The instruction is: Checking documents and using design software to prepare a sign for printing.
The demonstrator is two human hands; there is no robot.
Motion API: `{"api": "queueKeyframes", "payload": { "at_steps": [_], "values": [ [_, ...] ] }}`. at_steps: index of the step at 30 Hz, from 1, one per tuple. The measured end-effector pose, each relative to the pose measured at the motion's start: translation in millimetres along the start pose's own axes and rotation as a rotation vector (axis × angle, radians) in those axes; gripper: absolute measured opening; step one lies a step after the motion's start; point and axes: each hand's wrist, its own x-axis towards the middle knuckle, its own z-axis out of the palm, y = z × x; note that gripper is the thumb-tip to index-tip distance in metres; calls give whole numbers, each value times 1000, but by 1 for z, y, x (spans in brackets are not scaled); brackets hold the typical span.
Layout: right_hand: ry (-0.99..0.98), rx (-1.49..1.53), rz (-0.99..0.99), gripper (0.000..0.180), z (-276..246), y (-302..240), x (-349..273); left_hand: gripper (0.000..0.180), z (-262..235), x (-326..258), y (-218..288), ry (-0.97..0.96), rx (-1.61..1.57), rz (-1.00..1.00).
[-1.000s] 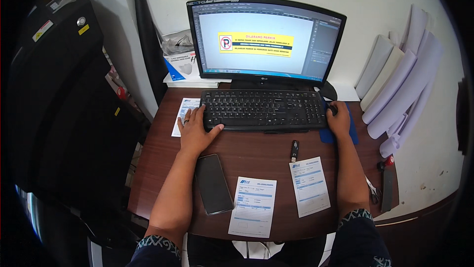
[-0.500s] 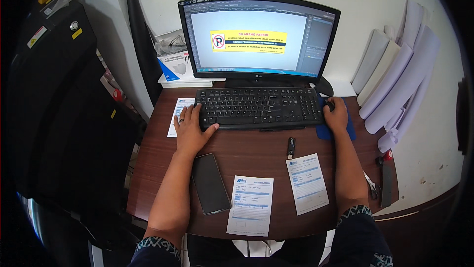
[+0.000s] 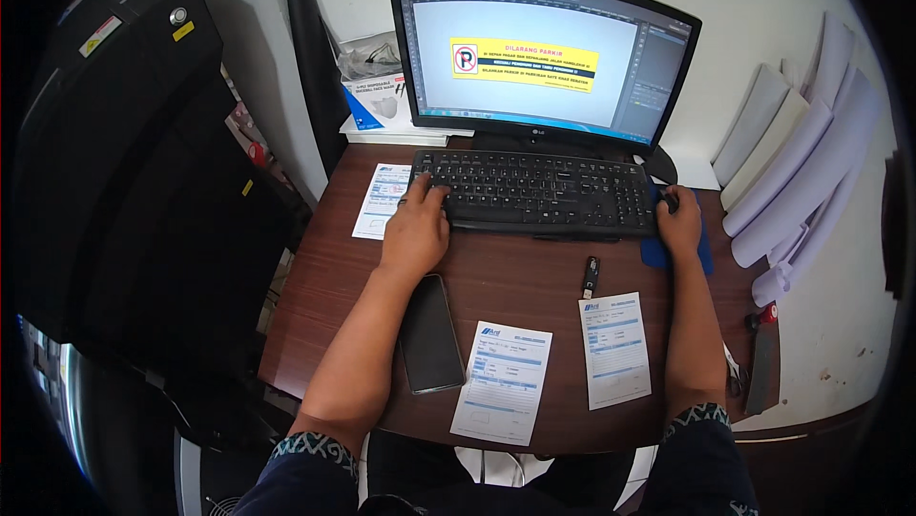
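Note:
My left hand (image 3: 417,231) rests at the left end of a black keyboard (image 3: 534,193). Its fingertips are on the keys there, fingers extended, and it holds nothing. A black computer mouse (image 3: 672,200) lies under my right hand (image 3: 680,226), whose fingers curve around it on a blue mouse pad (image 3: 706,244). Behind the keyboard, a monitor (image 3: 530,15) displays a yellow sign layout with a crossed-out letter symbol on a white page. A printed form (image 3: 370,217) lies partly under the keyboard's left end, beside my left hand.
On the brown desk (image 3: 515,277) lie a dark smartphone (image 3: 431,339), two paper forms (image 3: 501,387) and a black USB stick (image 3: 591,275). A mask box (image 3: 377,101) stands left of the monitor. Paper rolls (image 3: 792,153) lean at the right wall; a large black machine (image 3: 124,163) fills the left.
The view has shifted, so the desk appears farther right and slightly higher. My left hand has moved farther onto the left keys, its thumb drawn in. My right hand stays on the mouse.

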Motion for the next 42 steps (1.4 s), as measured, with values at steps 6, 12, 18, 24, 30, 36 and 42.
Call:
{"api": "queueKeyframes", "payload": {
  "at_steps": [6, 12, 18, 24, 30, 36, 42],
  "values": [
    [-5, -9, -5, 32, 2, 1, -1, 60, -4, 11, 44, -324, 188, 7],
    [-3, -33, 17, 33, -1, -4, -2, 69, -2, 31, 60, -609, 280, -68],
    [-3, -36, 36, 32, 0, -5, -1, 68, 1, 38, 65, -685, 326, -91],
    [-10, -44, 61, 32, -4, -5, -2, 74, 0, 14, 34, -217, 203, 22],
    [-27, -38, 38, 31, -5, -5, -1, 71, 1, -9, -14, 110, 199, -106],
    [-24, -31, 17, 35, 0, -7, -2, 38, -5, 0, -22, 104, 18, 11],
    [-27, 12, -10, 40, -2, 9, 2, 32, 5, 7, -12, 139, -8, 32]
  ]
}}
